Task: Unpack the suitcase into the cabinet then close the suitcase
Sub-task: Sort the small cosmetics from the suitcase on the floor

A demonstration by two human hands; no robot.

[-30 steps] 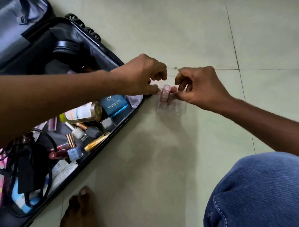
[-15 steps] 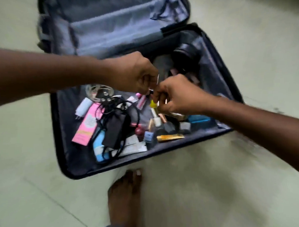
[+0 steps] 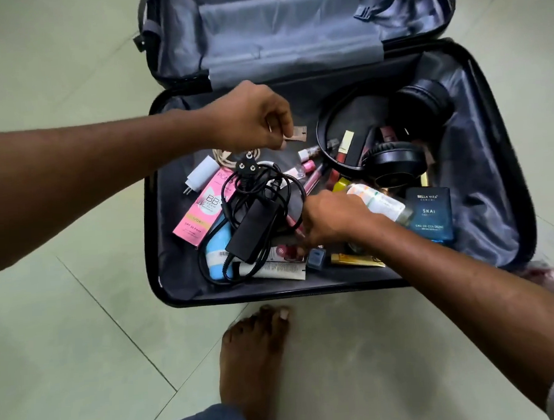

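The floor (image 3: 69, 346) is pale green tile, and the suitcase (image 3: 491, 200) lies open on it, its grey-lined lid (image 3: 293, 34) folded back away from the person. A bare foot (image 3: 253, 360) stands on the tiles just in front of the case's near edge.

Inside the near half, black headphones (image 3: 391, 163) sit at the far right, touching a heap of small cosmetics. A black adapter (image 3: 254, 231) with its tangled cable and plug lies in the middle, over a pink box (image 3: 202, 210) and a blue tube (image 3: 219, 253). A dark blue cologne box (image 3: 430, 214) lies near the right side, with a clear bottle (image 3: 380, 203) leaning beside it. A white charger (image 3: 201, 175) lies at the left, just beyond the pink box.

The left hand (image 3: 249, 117) hovers above the case, fingers curled, thumb and forefinger pinching a small tan sachet (image 3: 296, 134). The right hand (image 3: 330, 220) is down among the cosmetics at the near middle, its fingers curled round a small item by the red-capped things there; what it holds is too hidden to name. A small blue polish bottle (image 3: 316, 257) stands just beside its fingertips.
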